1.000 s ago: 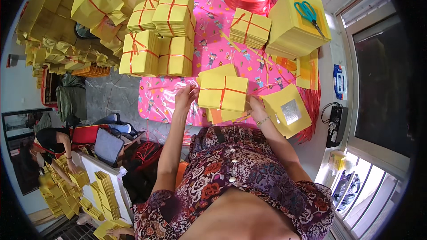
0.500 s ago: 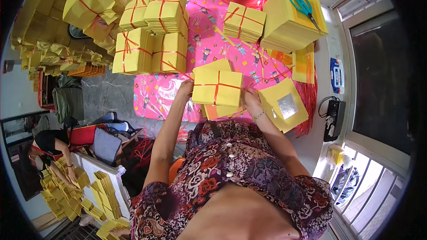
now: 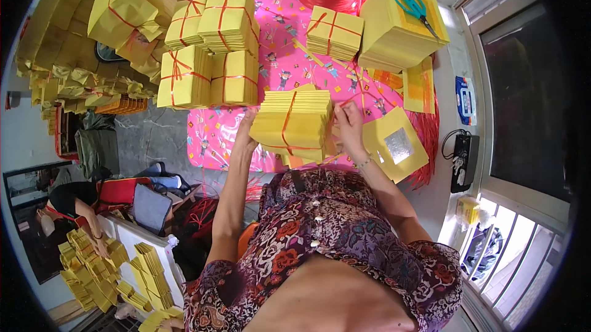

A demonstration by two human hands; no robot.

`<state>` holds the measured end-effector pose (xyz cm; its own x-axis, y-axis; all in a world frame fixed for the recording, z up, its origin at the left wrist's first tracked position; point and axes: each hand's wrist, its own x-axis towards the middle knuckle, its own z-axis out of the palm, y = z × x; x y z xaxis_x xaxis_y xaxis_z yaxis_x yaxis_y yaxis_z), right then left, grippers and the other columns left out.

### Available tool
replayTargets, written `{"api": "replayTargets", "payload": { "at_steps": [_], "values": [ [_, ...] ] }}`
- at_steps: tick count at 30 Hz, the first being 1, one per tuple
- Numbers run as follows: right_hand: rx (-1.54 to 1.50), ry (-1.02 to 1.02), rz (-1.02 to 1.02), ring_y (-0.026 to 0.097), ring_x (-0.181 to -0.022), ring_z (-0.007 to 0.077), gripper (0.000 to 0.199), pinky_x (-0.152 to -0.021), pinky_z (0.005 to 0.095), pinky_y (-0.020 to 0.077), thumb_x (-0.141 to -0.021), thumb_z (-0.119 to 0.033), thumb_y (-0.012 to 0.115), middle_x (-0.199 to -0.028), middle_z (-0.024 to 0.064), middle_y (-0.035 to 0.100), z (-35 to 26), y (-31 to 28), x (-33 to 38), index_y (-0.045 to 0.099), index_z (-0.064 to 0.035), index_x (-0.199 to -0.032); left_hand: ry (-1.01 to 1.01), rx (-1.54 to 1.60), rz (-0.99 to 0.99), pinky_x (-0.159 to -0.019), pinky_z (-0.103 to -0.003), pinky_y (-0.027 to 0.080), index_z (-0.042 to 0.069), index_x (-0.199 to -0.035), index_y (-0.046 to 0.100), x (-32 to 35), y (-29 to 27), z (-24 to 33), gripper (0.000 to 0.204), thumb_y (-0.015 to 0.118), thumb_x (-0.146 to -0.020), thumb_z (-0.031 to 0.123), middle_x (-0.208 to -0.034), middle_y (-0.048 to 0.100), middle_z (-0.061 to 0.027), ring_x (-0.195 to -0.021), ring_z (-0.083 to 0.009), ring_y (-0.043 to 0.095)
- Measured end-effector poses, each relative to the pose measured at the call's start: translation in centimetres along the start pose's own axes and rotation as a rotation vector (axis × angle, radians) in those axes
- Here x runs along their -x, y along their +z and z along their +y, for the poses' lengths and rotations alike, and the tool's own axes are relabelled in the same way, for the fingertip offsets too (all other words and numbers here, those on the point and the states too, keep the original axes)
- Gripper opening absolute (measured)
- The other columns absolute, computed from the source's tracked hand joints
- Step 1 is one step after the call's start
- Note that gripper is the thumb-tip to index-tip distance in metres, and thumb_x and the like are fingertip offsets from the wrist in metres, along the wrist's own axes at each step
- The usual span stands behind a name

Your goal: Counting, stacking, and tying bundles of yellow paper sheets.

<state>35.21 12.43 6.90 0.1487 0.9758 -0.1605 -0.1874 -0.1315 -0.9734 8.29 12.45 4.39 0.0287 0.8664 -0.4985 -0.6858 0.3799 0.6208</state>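
Arm posture: both arms extended forward.
Left forearm (image 3: 231, 190) runs nearly straight; left hand (image 3: 246, 129) grips (its fingertips partly hidden). Right forearm (image 3: 386, 191) angles inward; right hand (image 3: 349, 125) is raised, fingers (image 3: 355, 112) bent, wrist slightly lower.

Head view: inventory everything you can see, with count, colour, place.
Held bundle: one, yellow, centre
Tied bundles: four visible, yellow, upper left
Tall stack: one, yellow, upper right
Lone bundle: one, yellow, left of tall stack
Scissors: one pair, teal-handled, on tall stack
Ribbon coil: one, red, top
Loose ribbons: many, red, right
Patched piece: one, yellow-silver, right of centre
Table cover: one, patterned pink, under bundles
Outer piles: uncountable, yellow, far left
Packet: one, blue-and-white, right
Co-worker: one, black-sleeved, lower left
Left hand: one, bare, on held bundle's left
Right hand: one, bare, at held bundle's right
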Motion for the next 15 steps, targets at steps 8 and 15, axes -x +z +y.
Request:
{"api": "replayTargets", "payload": {
  "at_steps": [8,15],
  "values": [
    [0.144,-0.333,-0.201,0.059,-0.104,0.019,0.009,-0.093,0.0288,0.0439,-0.092,0.004,0.047,-0.098,0.0092,0.061,0.2,0.6,-3.7,0.055,0.0017,-0.094,0.396,-0.037,0.075,-0.065,-0.022,0.043,0.01,-0.093,0.054,-1.8,-0.1,0.5,0.023,0.046,-0.098,0.031,-0.074,0.056,0.0003,-0.068,-0.009,0.052],
    [0.065,-0.309,-0.258,0.059,-0.1,0.0163,0.007,-0.092,0.0278,0.0452,-0.091,0.004,0.05,-0.099,0.0095,0.062,-0.4,0.3,-3.6,0.052,-0.001,-0.096,0.353,0.305,-0.073,-0.062,-0.023,0.043,0.008,-0.089,0.054,-1.5,-0.9,-2.1,0.017,0.053,-0.095,0.024,-0.069,0.055,-0.0003,-0.065,-0.01,0.052]
  ]
}}
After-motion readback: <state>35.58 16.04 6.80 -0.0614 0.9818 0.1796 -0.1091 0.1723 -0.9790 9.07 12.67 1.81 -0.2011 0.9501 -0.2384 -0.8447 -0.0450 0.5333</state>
